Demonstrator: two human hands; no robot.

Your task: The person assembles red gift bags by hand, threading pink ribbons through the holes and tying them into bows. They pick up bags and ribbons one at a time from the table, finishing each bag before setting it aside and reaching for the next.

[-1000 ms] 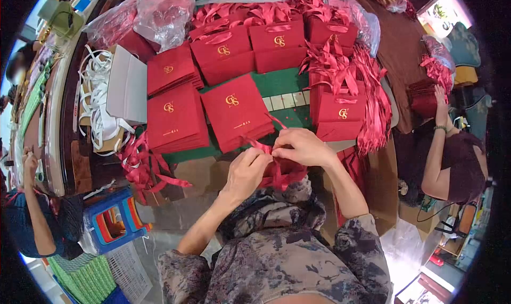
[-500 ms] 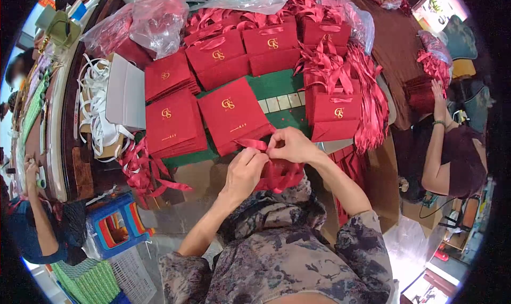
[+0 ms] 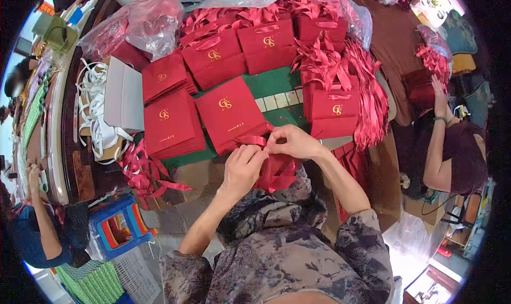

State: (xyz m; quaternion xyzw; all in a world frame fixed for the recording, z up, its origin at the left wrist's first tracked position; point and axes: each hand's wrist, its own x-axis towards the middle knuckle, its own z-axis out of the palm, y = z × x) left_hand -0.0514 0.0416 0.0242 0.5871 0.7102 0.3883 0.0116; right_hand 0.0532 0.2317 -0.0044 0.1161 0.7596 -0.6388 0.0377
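My left hand (image 3: pixel 244 168) is closed, its fingertips pinching a red ribbon (image 3: pixel 252 140) that loops above it. Close beside it, my right hand (image 3: pixel 291 142) has thumb and forefinger pinched together on the same ribbon. More red material (image 3: pixel 278 172) hangs below both hands, partly hidden and blurred; I cannot make out whether it is all ribbon or partly a bag. Just beyond my fingers lies a stack of flat red paper bags (image 3: pixel 230 112) with gold lettering. Another stack of flat bags (image 3: pixel 173 125) lies to its left.
Finished-looking red bags with ribbon handles (image 3: pixel 266 43) stand along the back. A bundle of red ribbons (image 3: pixel 367 101) hangs at the right. A white box (image 3: pixel 123 93) stands left, beside white straps (image 3: pixel 96 112). Other people sit at both sides; one arm (image 3: pixel 437 144) shows at right.
Both hands stay close together on the ribbon, with small finger movements. The ribbon loop above my left hand looks wider, and the red material below has shifted slightly. The view has moved a little.
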